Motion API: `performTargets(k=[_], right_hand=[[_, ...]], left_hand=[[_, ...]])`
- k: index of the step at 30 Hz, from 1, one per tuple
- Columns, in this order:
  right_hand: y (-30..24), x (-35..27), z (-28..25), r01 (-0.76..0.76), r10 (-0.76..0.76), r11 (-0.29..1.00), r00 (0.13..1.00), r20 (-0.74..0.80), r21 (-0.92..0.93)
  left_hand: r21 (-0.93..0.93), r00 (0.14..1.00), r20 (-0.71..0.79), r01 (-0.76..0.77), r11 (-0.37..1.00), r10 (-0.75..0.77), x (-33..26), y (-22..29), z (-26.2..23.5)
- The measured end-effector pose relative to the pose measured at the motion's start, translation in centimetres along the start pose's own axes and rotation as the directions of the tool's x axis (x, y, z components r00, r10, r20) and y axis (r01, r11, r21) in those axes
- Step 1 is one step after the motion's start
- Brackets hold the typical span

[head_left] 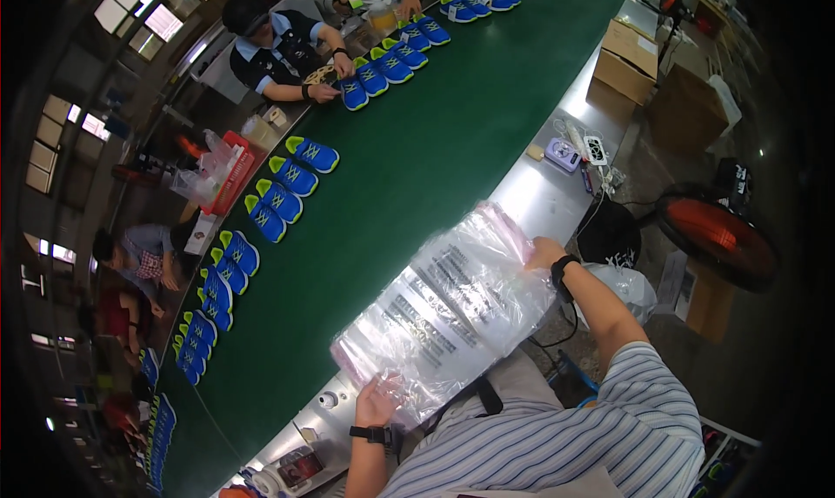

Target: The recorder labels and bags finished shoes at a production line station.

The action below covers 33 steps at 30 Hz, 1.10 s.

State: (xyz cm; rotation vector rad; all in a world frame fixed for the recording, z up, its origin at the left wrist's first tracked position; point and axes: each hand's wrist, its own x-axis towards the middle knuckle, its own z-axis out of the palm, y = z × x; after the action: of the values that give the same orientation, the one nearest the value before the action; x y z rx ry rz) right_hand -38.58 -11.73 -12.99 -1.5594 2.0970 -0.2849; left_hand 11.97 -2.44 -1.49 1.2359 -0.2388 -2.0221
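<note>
A wide sheaf of clear printed plastic bags (452, 307) is stretched between my hands, its pinkish ends crumpled and its surface shiny. It reaches over the near metal edge and part of the green belt. My left hand (376, 402) grips the near left corner, fingers closed on the film. My right hand (544, 253) holds the other end, its fingertips partly hidden by the plastic. Beyond the bags, blue running shoes (281, 200) with lime-green collars sit in groups along the belt's far side.
The green conveyor belt (391, 167) runs diagonally past me. Across it, a person in a dark shirt (277, 54) handles shoes; others sit farther along. A red basket (230, 174) stands at the far edge. On my right are a cardboard box (624, 61), a purple device (563, 153) and a fan (718, 237).
</note>
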Motion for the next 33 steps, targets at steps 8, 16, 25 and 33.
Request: performTargets(k=[8,16,25,33], right_hand=[[-1.9,-0.4,-1.2,-0.156,0.143,0.987,0.963,0.23,0.039],[-4.9,-1.8,1.1,-0.31,0.311,0.95,0.945,-0.103,0.031],[-5.6,-1.8,-0.2,-0.203,0.194,0.96,0.979,-0.064,-0.192],[-7.8,-5.9,-8.1,0.191,-0.203,0.978,0.962,-0.181,-0.081]], left_hand=[[0.037,0.996,0.062,-0.064,0.997,0.062,1.5,-0.8,-2.2],[-0.005,0.997,0.037,-0.071,0.997,0.071,1.3,-1.7,-2.4],[0.015,0.995,0.026,-0.094,0.996,0.093,1.9,-2.3,-4.6],[-0.022,0.964,0.188,-0.187,0.982,0.188,2.6,-2.3,-4.6]])
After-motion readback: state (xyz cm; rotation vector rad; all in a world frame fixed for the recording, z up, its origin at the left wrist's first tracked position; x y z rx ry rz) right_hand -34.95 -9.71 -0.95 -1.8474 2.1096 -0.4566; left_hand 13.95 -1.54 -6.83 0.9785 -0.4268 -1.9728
